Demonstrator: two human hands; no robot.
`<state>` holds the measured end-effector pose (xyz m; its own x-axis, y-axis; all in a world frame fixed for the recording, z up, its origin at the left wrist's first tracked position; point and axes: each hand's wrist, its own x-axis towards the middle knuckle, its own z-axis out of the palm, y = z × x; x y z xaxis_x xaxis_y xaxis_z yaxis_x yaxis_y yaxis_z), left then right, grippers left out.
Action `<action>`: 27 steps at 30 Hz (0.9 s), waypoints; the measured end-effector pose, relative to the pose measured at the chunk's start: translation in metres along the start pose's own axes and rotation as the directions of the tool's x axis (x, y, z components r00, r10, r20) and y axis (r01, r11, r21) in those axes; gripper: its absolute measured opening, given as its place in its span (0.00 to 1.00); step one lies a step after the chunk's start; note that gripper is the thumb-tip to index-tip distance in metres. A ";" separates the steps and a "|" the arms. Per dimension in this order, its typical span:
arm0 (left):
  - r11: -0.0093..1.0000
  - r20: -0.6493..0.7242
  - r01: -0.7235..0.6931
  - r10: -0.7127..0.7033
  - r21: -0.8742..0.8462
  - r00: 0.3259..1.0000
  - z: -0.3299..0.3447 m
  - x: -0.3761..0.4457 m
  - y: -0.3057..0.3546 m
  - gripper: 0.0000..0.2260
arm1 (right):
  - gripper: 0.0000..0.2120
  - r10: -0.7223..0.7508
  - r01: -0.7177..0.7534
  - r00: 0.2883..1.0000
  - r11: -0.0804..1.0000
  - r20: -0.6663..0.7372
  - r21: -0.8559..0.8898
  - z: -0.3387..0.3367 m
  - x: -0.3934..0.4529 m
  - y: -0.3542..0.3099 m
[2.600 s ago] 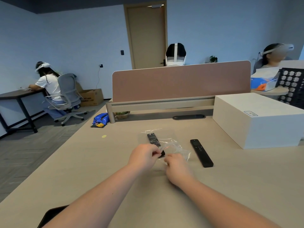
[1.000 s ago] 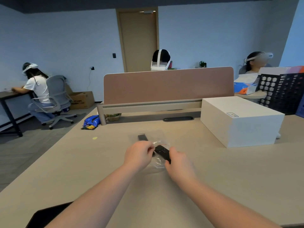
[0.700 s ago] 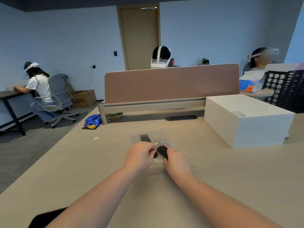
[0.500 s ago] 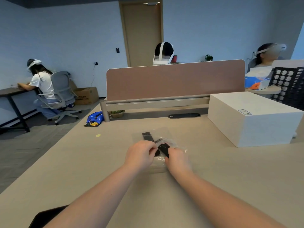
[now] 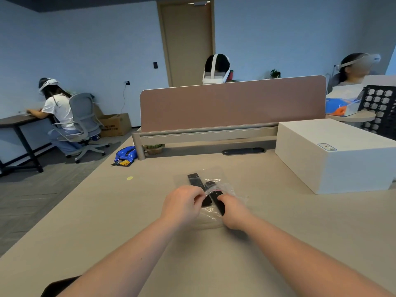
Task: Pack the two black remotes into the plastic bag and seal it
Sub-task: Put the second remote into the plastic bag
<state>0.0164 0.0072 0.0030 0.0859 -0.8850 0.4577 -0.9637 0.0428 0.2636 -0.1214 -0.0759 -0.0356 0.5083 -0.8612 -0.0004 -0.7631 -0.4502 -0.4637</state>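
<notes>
A clear plastic bag [image 5: 211, 217] lies on the beige table [image 5: 278, 232] in front of me. One black remote [image 5: 195, 180] lies inside it, its far end pointing away. My left hand [image 5: 182, 205] pinches the bag's open edge, which has a thin red strip. My right hand [image 5: 232, 211] grips the second black remote [image 5: 215, 195], whose far end sits under the crumpled bag mouth next to the first remote.
A large white box [image 5: 334, 155] stands on the table to the right. A pink divider screen [image 5: 231, 103] closes the far edge, with a dark cable slot [image 5: 243, 151] before it. A dark object [image 5: 57, 286] lies at the near left edge. People sit beyond.
The second remote lay loose on the table to the right of the bag. My right hand picked it up and pushed its far end into the bag mouth, which my left hand holds.
</notes>
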 end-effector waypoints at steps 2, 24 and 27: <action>1.000 -0.011 0.010 -0.010 -0.006 1.000 0.000 0.000 -0.002 0.05 | 0.15 0.015 -0.015 0.998 1.000 -0.060 -0.011 -0.001 0.000 0.001; 0.956 0.281 -0.176 0.106 0.234 0.954 0.005 -0.024 -0.022 0.21 | 0.19 0.093 -0.075 0.917 0.995 -0.388 0.061 -0.035 -0.024 0.048; 0.949 0.226 -0.188 0.131 0.253 0.965 0.007 -0.028 -0.032 0.09 | 0.28 0.137 -0.113 0.981 0.979 -0.139 0.168 -0.032 -0.025 0.061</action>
<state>0.0430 0.0273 -0.0241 -0.1009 -0.9534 0.2843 -0.9946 0.0901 -0.0507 -0.1938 -0.0896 -0.0356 0.3386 -0.9391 0.0589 -0.7375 -0.3038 -0.6032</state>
